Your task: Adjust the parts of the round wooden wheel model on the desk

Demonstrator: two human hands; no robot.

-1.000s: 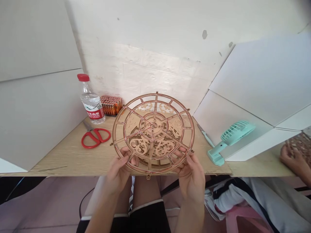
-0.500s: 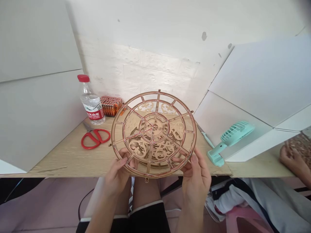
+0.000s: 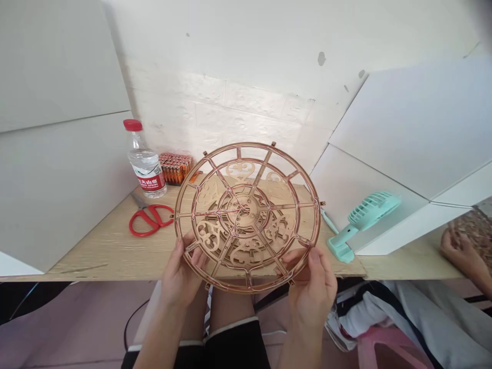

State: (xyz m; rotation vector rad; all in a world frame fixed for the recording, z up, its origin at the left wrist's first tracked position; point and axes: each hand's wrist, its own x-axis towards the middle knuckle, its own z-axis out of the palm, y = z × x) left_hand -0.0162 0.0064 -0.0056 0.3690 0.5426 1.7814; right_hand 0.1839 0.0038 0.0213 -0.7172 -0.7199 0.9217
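Our left hand (image 3: 180, 274) and right hand (image 3: 312, 292) grip a round wooden gear frame (image 3: 246, 215), with a Nongfu Spring bottle (image 3: 146, 166) far left.

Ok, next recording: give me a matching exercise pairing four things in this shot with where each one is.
Things:
1. Round laser-cut wooden gear frame
2. Mint-green plastic hand fan
3. Red-handled scissors
4. Clear water bottle with a red cap

Places:
A. Lying flat on the light wood desk
B. Standing upright at the desk's back left, beside orange-wrapped batteries
C. Resting on the desk's right side, head angled up
D. Held at the rim by the left hand and right hand

Pairs: 1-D, 2-C, 3-A, 4-B
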